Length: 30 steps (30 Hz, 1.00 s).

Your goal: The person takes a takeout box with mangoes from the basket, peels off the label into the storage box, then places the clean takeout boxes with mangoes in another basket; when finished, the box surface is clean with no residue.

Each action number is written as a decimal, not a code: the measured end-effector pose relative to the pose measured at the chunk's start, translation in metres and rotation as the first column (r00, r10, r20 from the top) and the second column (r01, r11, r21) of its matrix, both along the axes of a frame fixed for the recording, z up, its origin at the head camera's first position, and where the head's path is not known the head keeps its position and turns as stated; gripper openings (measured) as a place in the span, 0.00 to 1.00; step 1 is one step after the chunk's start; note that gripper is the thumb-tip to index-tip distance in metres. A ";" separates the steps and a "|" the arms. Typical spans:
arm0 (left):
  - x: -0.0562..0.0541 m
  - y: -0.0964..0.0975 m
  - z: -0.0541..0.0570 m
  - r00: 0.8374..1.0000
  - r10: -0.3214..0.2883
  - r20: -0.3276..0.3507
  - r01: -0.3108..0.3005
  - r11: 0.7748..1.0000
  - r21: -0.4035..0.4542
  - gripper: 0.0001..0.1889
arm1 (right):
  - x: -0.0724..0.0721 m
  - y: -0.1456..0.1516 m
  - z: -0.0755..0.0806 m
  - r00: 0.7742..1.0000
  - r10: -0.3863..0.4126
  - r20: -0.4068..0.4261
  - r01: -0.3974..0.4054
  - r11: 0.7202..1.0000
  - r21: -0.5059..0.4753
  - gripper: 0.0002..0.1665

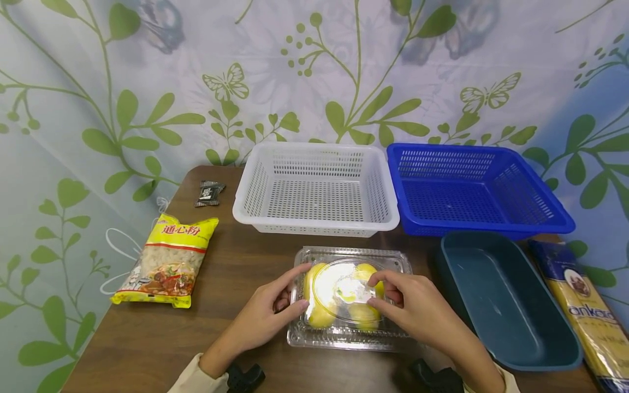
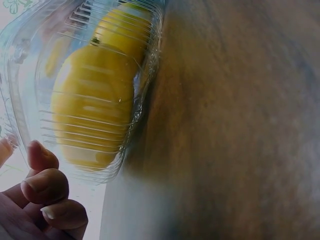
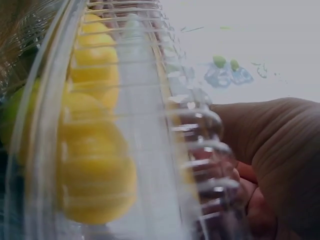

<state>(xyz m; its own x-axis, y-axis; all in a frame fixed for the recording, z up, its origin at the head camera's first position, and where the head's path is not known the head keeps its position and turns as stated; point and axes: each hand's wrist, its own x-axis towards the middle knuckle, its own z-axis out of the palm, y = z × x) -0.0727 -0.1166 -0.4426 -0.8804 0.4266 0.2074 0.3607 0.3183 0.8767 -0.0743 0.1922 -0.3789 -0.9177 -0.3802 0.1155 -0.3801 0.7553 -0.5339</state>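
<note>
A clear plastic clamshell box (image 1: 350,343) lies on the wooden table, with several yellow lemons (image 1: 321,315) visible through its lid. On top of the lid is a pale label (image 1: 355,291), partly washed out by glare. My left hand (image 1: 262,314) rests at the box's left side, thumb and forefinger extended at the lid's edge. In the left wrist view its other fingers (image 2: 47,185) bend beside the box wall. My right hand (image 1: 417,305) is over the lid's right half, thumb and forefinger tips apart at the label's right end. Whether they pinch the label is unclear.
Behind the box stand a white basket (image 1: 314,226) and a blue basket (image 1: 486,224). A dark teal tub (image 1: 511,305) is at the right, beside an Ankara pasta pack (image 1: 589,311). Leftward lie a yellow macaroni bag (image 1: 169,259) and a small black wrapped packet (image 1: 209,193).
</note>
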 end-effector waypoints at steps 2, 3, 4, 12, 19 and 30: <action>0.000 0.000 0.000 1.000 0.001 -0.006 -0.001 1.000 0.000 0.31 | 0.000 0.000 0.000 1.000 0.005 -0.010 -0.005 1.000 -0.007 0.14; 0.000 0.000 0.001 1.000 0.000 -0.008 0.000 1.000 -0.001 0.30 | 0.000 -0.001 0.000 1.000 0.008 -0.017 -0.008 1.000 -0.009 0.15; -0.001 0.000 0.001 1.000 -0.004 -0.009 0.004 1.000 0.001 0.30 | 0.000 -0.001 0.000 1.000 0.013 -0.027 -0.013 1.000 -0.008 0.16; -0.001 0.000 0.006 1.000 -0.010 -0.008 0.010 1.000 0.014 0.30 | 0.001 -0.008 0.000 0.998 -0.014 -0.067 0.019 0.997 0.072 0.16; 0.000 0.000 0.008 1.000 -0.008 -0.006 0.008 1.000 0.017 0.31 | 0.003 -0.014 0.000 0.997 -0.061 -0.056 0.067 0.992 0.105 0.16; 0.003 0.001 0.003 1.000 -0.003 -0.012 0.004 0.999 0.031 0.31 | 0.002 -0.014 -0.005 0.997 -0.053 -0.051 0.057 0.995 0.079 0.15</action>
<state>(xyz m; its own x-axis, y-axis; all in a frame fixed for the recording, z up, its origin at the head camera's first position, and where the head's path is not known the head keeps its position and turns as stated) -0.0696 -0.1161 -0.4395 -0.8762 0.4229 0.2313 0.3724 0.2892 0.8819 -0.0722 0.1781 -0.3834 -0.9314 -0.3393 0.1318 -0.3611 0.8153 -0.4526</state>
